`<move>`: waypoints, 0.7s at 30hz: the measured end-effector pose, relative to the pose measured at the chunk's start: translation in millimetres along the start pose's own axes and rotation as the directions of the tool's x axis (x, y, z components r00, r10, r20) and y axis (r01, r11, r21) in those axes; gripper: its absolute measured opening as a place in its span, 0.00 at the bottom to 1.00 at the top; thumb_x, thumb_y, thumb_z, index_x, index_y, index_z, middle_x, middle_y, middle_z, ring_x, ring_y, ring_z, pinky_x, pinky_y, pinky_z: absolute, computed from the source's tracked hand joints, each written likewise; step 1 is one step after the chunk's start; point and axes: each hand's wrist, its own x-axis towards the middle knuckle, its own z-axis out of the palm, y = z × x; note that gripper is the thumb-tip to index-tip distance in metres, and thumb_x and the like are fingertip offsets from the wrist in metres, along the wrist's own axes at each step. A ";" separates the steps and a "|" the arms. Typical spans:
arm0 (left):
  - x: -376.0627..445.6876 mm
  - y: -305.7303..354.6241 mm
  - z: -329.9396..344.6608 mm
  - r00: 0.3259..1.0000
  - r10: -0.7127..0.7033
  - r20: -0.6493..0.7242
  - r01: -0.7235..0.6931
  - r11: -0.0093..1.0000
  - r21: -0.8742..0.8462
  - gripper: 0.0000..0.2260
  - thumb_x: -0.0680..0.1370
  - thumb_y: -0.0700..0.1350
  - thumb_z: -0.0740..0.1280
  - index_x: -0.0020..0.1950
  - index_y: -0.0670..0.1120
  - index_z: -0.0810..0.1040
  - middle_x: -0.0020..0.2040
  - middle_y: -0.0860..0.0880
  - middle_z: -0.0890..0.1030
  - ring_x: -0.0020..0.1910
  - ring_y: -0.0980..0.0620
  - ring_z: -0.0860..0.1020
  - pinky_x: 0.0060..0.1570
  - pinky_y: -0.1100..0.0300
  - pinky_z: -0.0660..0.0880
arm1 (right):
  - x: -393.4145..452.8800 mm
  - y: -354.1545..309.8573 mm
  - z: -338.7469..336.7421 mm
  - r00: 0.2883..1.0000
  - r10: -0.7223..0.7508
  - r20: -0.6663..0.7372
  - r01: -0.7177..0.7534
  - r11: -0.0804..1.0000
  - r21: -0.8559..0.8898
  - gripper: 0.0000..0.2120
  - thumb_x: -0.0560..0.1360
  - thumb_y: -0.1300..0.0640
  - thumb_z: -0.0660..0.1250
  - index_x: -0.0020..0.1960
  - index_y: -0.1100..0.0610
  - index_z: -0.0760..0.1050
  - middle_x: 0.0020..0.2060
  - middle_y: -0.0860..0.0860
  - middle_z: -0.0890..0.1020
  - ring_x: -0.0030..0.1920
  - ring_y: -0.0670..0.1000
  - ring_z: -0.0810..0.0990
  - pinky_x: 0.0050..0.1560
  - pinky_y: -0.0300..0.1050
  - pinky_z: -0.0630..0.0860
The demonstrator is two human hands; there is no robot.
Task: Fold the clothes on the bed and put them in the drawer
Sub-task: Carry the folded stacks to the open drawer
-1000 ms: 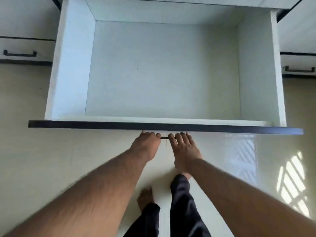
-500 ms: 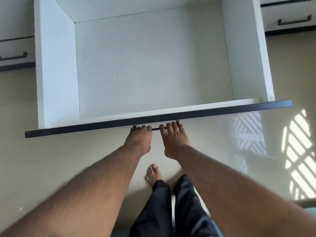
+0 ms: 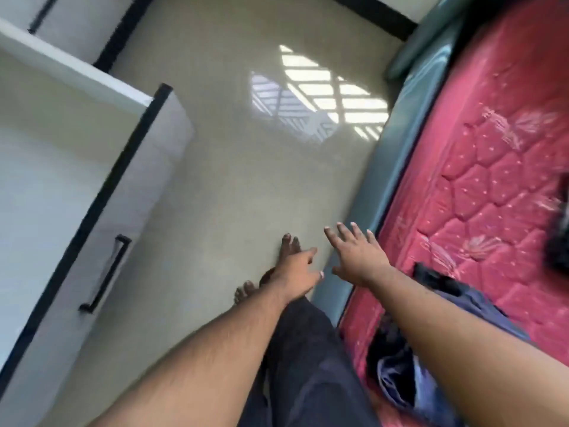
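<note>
With the drawer [image 3: 77, 167] open and both hands [image 3: 358, 257] spread empty, the dark clothes [image 3: 397, 374] on the bed [image 3: 498, 167] look unfolded, so nearly everything remains.

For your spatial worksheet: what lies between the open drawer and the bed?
In the head view, only bare floor separates the drawer from the bed; the person's feet stand lower down.

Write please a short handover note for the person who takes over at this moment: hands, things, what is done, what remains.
Left hand: holds nothing, loosely open.
Right hand: fingers spread, holds nothing, near the bed's edge.
Drawer: pulled open at the left, nothing visible inside.
Clothes: dark, unfolded, on the red bed; another dark item at the right edge.
Done: drawer opened.
Left: fold the clothes, place them in the drawer.
</note>
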 end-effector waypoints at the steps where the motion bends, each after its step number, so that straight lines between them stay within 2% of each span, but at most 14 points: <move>1: 3.2 25.7 33.1 0.999 0.042 0.015 -0.042 0.999 -0.016 0.27 0.75 0.46 0.70 0.74 0.47 0.70 0.71 0.45 0.74 0.71 0.50 0.71 0.73 0.59 0.62 | -22.1 32.8 9.4 0.999 0.049 0.000 -0.049 0.998 0.050 0.42 0.76 0.42 0.66 0.80 0.47 0.43 0.79 0.52 0.49 0.79 0.58 0.45 0.76 0.62 0.47; 3: 2.7 64.4 86.4 0.996 0.087 0.005 -0.086 0.992 -0.091 0.23 0.77 0.46 0.69 0.72 0.47 0.73 0.63 0.50 0.80 0.61 0.54 0.78 0.63 0.74 0.65 | -51.4 81.9 28.6 0.995 0.092 -0.040 -0.086 0.987 0.135 0.39 0.76 0.41 0.64 0.80 0.46 0.47 0.79 0.52 0.51 0.79 0.58 0.46 0.76 0.64 0.46; 4: 4.5 84.1 120.7 0.993 0.117 0.008 -0.115 0.982 -0.149 0.24 0.77 0.46 0.69 0.73 0.46 0.72 0.64 0.49 0.80 0.61 0.53 0.78 0.61 0.74 0.67 | -69.7 111.8 39.5 0.990 0.127 -0.063 -0.113 0.975 0.191 0.38 0.76 0.42 0.64 0.80 0.46 0.49 0.79 0.51 0.52 0.79 0.57 0.46 0.76 0.64 0.47; 6: 5.2 106.6 175.4 0.993 0.112 0.023 -0.104 0.967 -0.232 0.29 0.77 0.48 0.71 0.76 0.45 0.67 0.69 0.48 0.75 0.67 0.53 0.74 0.67 0.64 0.67 | -98.8 163.7 61.8 0.971 0.196 -0.138 -0.144 0.937 0.319 0.39 0.75 0.40 0.66 0.79 0.45 0.51 0.79 0.50 0.54 0.79 0.56 0.47 0.75 0.64 0.47; 7: 6.4 108.6 191.9 0.994 0.109 0.019 -0.102 0.969 -0.225 0.32 0.75 0.52 0.73 0.76 0.47 0.66 0.69 0.50 0.73 0.68 0.55 0.72 0.69 0.62 0.66 | -111.4 184.3 71.6 0.953 0.236 -0.193 -0.135 0.895 0.426 0.40 0.73 0.37 0.66 0.79 0.45 0.53 0.78 0.50 0.56 0.79 0.55 0.50 0.76 0.63 0.49; 9: 8.1 109.0 225.3 0.990 0.133 -0.037 -0.137 0.982 -0.129 0.38 0.67 0.68 0.74 0.72 0.53 0.71 0.67 0.54 0.74 0.66 0.57 0.72 0.68 0.60 0.67 | -144.9 225.6 108.4 0.873 0.392 -0.290 -0.083 0.705 0.704 0.44 0.66 0.26 0.63 0.77 0.45 0.59 0.76 0.49 0.63 0.77 0.53 0.57 0.75 0.61 0.55; 10: 13.9 101.8 230.0 0.987 0.130 -0.094 -0.138 0.987 -0.083 0.42 0.62 0.74 0.72 0.70 0.54 0.71 0.66 0.53 0.75 0.66 0.54 0.73 0.69 0.55 0.69 | -157.2 237.5 124.8 0.828 0.471 -0.305 -0.053 0.608 0.792 0.48 0.63 0.23 0.63 0.76 0.45 0.61 0.75 0.48 0.65 0.76 0.51 0.59 0.75 0.58 0.57; 12: 15.9 95.3 244.8 0.985 0.029 -0.171 -0.020 0.998 0.056 0.49 0.57 0.75 0.73 0.72 0.54 0.67 0.68 0.48 0.73 0.69 0.47 0.71 0.70 0.47 0.67 | -189.3 252.9 181.3 0.741 0.638 -0.210 -0.099 0.413 0.905 0.53 0.57 0.23 0.68 0.76 0.46 0.61 0.74 0.49 0.65 0.75 0.50 0.61 0.75 0.54 0.58; 14: 18.9 87.5 248.0 0.978 -0.085 -0.190 0.101 0.992 0.078 0.52 0.51 0.74 0.76 0.70 0.55 0.68 0.66 0.49 0.74 0.67 0.46 0.73 0.69 0.45 0.69 | -205.1 249.8 235.8 0.681 0.731 -0.039 -0.146 0.188 0.971 0.55 0.57 0.30 0.76 0.77 0.46 0.58 0.74 0.51 0.64 0.74 0.51 0.61 0.75 0.53 0.59; 16: 20.5 82.7 246.3 0.993 -0.073 -0.092 0.062 0.991 -0.116 0.44 0.54 0.66 0.82 0.65 0.51 0.73 0.59 0.50 0.82 0.58 0.50 0.81 0.62 0.48 0.76 | -203.2 239.9 276.2 0.677 0.735 0.045 -0.019 -0.043 0.999 0.55 0.54 0.32 0.80 0.75 0.43 0.61 0.72 0.49 0.68 0.72 0.49 0.67 0.73 0.54 0.65; 18: 17.4 87.0 243.2 0.996 -0.077 0.053 0.088 0.964 -0.250 0.26 0.65 0.50 0.82 0.60 0.46 0.79 0.53 0.49 0.85 0.53 0.50 0.84 0.58 0.51 0.80 | -195.3 231.4 290.0 0.694 0.715 0.080 0.097 -0.202 0.975 0.48 0.51 0.31 0.80 0.68 0.41 0.70 0.65 0.49 0.75 0.65 0.47 0.75 0.67 0.53 0.72; 19: 14.6 89.9 244.1 0.991 -0.100 0.090 0.121 0.957 -0.263 0.20 0.68 0.46 0.80 0.58 0.44 0.81 0.52 0.48 0.86 0.52 0.49 0.84 0.57 0.52 0.80 | -193.9 228.4 291.6 0.703 0.706 0.089 0.129 -0.249 0.960 0.43 0.53 0.33 0.81 0.65 0.42 0.73 0.62 0.49 0.77 0.62 0.48 0.78 0.65 0.53 0.74; 21: 11.4 94.3 242.1 0.983 -0.131 0.127 0.165 0.936 -0.310 0.17 0.70 0.43 0.78 0.57 0.42 0.82 0.52 0.46 0.86 0.52 0.47 0.84 0.57 0.51 0.80 | -192.5 221.0 278.3 0.751 0.649 0.123 0.189 -0.389 0.901 0.34 0.61 0.44 0.81 0.64 0.48 0.75 0.58 0.51 0.82 0.58 0.50 0.81 0.63 0.54 0.76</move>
